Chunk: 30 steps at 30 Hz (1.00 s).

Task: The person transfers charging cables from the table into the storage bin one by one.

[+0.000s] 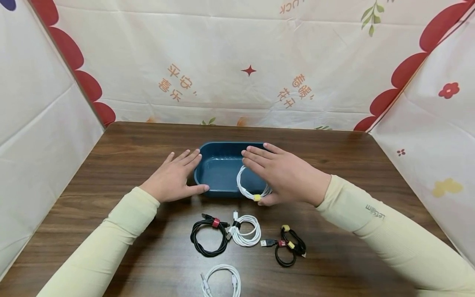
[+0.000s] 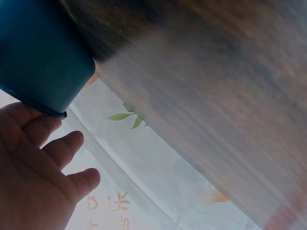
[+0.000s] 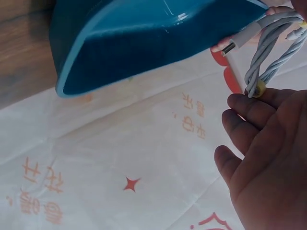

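A coiled white cable (image 1: 242, 187) with a yellow tie hangs over the right part of a dark blue bin (image 1: 219, 173). My right hand (image 1: 291, 175) pinches this coil between thumb and fingers; in the right wrist view the cable's metal plug (image 3: 229, 49) points toward the bin's inside. At the bin's left end, my left hand (image 1: 174, 177) is spread, its fingertips and thumb at the rim. The left wrist view has the bin's outer wall (image 2: 43, 62) above the relaxed left fingers (image 2: 64, 148).
In front of the bin lie a black coiled cable (image 1: 193, 239) with a red tie, a white coil (image 1: 256, 235) with a black tie, and a black cable (image 1: 285, 264) with yellow ties. Another white cable (image 1: 237, 276) lies nearer. Printed cloth (image 1: 222, 49) stands behind the wooden table (image 1: 148, 140).
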Available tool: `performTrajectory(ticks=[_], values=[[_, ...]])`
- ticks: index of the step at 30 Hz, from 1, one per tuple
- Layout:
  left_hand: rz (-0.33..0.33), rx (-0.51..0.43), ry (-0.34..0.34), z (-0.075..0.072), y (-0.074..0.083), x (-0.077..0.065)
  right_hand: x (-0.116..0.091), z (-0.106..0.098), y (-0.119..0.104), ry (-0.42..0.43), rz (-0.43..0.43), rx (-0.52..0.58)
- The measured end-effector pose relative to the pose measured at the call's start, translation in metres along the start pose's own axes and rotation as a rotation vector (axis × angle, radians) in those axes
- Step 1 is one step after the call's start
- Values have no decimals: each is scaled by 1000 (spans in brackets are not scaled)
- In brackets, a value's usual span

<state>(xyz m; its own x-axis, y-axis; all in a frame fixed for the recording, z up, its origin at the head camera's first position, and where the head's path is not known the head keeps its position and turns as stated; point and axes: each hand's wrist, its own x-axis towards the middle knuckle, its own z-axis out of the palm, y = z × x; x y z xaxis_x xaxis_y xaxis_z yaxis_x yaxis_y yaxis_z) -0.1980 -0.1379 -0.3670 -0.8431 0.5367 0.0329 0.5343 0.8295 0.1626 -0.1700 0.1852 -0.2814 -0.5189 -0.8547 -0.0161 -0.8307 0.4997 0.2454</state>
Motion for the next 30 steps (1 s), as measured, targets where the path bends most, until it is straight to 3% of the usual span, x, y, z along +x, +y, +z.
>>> performTrajectory(ticks=[13,30], values=[[-5,1,-2,-1,1,0,14,15,16,-13,27,62],[-4,-2,-4,-1,0,0,32,20,37,-84,171,127]])
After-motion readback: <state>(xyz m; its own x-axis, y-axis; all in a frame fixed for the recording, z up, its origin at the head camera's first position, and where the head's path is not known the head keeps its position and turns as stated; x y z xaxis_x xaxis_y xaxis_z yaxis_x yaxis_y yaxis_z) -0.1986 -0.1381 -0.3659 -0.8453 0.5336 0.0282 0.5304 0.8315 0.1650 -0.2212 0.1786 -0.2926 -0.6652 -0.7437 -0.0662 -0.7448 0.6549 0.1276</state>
